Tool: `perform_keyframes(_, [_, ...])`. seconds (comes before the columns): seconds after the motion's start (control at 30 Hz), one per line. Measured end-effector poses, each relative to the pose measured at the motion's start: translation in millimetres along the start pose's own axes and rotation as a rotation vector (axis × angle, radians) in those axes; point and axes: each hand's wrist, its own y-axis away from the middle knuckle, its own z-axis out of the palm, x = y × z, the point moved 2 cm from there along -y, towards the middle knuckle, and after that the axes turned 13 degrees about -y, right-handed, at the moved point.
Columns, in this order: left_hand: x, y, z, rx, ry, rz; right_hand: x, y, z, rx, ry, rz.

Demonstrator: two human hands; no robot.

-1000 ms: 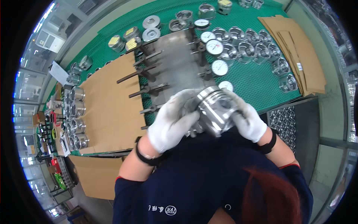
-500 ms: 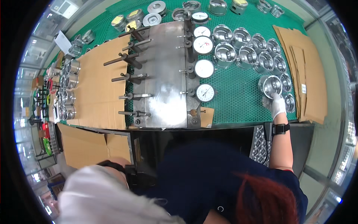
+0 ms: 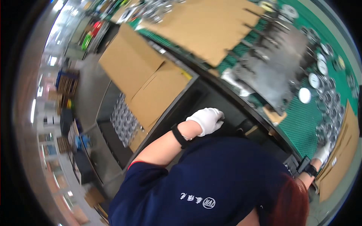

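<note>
- At far left, beyond the bench, a stack of wooden pallets stands on the grey floor.
- Next come close-packed rows of metal parts, too blurred to identify, beside folded brown cardboard.
- At the top, a shiny metal cluster sits on the bench, its details smeared.
- The left hand, white-gloved with a black wristband, is in front of the bench, fingers loosely curled; its palm is hidden, so I cannot tell whether it grasps anything.
- Above it, a flat cardboard sheet covers part of the benchtop.
- A white cloth-like item lies at the bench edge, just left of the steel fixture plate with its rod-bearing posts.
- Round dial gauges line the plate's right side, over green mesh matting.
- Right of the gauges, open-ended metal pistons stand crowded together on the matting.
- The right hand, also white-gloved, is at the near end of the pistons; blur hides its fingers, so I cannot tell if it grips one.
- At far right, layered cardboard lies beside that hand.
</note>
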Motion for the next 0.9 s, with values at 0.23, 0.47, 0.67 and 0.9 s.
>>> perform_keyframes(0.23, [-117.9, 159.2, 102.1, 0.109, 0.152, -0.336, -28.5, 107.7, 175.8, -0.303, 0.207, -0.269])
perform_keyframes(0.47, [-208.9, 331.8, 217.7, 0.226, 0.368, -0.628, 45.6, 372.2, 387.7, -0.835, 0.236, -0.101])
perform_keyframes(0.67, [-261.3, 424.5, 284.2, 0.343, 0.567, -0.794, 112.8, 529.9, 480.2, -1.265, 0.541, -0.041])
perform_keyframes(0.9, [-349.7, 508.7, 308.9, 0.414, 0.606, -1.049, 215.8, 668.4, 589.2, -1.511, 0.708, 0.160])
